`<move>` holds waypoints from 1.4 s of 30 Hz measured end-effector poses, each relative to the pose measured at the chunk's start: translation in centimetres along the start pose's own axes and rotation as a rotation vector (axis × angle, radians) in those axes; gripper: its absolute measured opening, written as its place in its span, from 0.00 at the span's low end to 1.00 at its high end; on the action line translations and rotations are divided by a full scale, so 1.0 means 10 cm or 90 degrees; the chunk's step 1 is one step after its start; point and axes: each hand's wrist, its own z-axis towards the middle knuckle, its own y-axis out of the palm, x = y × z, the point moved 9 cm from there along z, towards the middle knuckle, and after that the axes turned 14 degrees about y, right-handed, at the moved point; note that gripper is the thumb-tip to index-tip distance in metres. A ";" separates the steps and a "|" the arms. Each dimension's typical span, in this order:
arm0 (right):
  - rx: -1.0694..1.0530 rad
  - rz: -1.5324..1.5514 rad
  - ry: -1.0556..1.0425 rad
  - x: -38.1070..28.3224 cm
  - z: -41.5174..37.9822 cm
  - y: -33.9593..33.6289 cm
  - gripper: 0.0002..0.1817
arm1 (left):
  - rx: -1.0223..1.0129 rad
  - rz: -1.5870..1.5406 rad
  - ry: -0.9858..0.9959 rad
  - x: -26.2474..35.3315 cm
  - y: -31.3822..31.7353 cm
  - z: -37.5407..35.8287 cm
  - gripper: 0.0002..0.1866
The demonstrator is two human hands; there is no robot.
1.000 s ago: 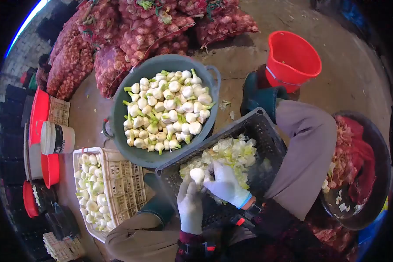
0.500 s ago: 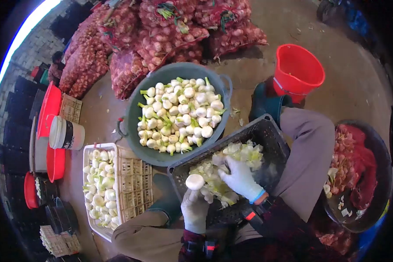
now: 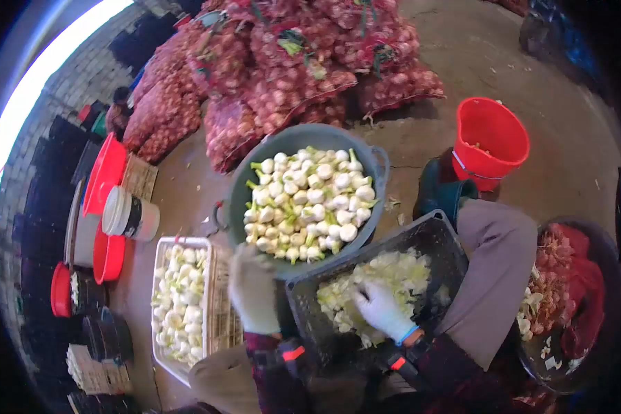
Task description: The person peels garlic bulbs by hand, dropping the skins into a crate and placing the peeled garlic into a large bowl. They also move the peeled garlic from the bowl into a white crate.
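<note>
My left hand [image 3: 253, 293], in a pale glove, is smeared by motion between the white basket [image 3: 160, 303] and the grey-green tub [image 3: 233, 186]. Its fingers are blurred, and any onion in them is hidden. Over the black crate [image 3: 448, 255], my gloved right hand [image 3: 383, 312] points down at the pale onion skins [image 3: 400, 269], its fingers bent together; whatever they hold is hidden. Peeled white onions [image 3: 310, 200], many with green stems, fill much of the tub. More peeled onions [image 3: 179, 303] lie in the white basket.
Red mesh sacks of onions [image 3: 276, 83] are piled behind the tub. A red bucket [image 3: 490, 138] stands beyond my knee. At right is a dark basin [image 3: 541, 372] with unpeeled onions and red netting. A white bucket [image 3: 138, 217] and red basins stand left; a person [image 3: 119, 114] is further back.
My left hand has swung left from the crate toward the basket, and the onion seen in it no longer shows. My right hand has closed its fingers over the skins. The view has shifted.
</note>
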 end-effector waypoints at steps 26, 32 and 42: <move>0.074 -0.068 -0.172 -0.42 0.03 -0.41 0.27 | -0.055 0.277 -0.360 -1.16 -0.15 -0.59 0.21; -0.037 -0.187 -0.184 -0.42 -0.41 -0.01 0.17 | 0.043 0.242 -0.220 -0.79 -0.25 -1.41 0.18; -0.319 0.069 0.136 0.11 -0.18 0.15 0.20 | 0.017 0.252 -0.221 -0.59 -0.25 -1.57 0.19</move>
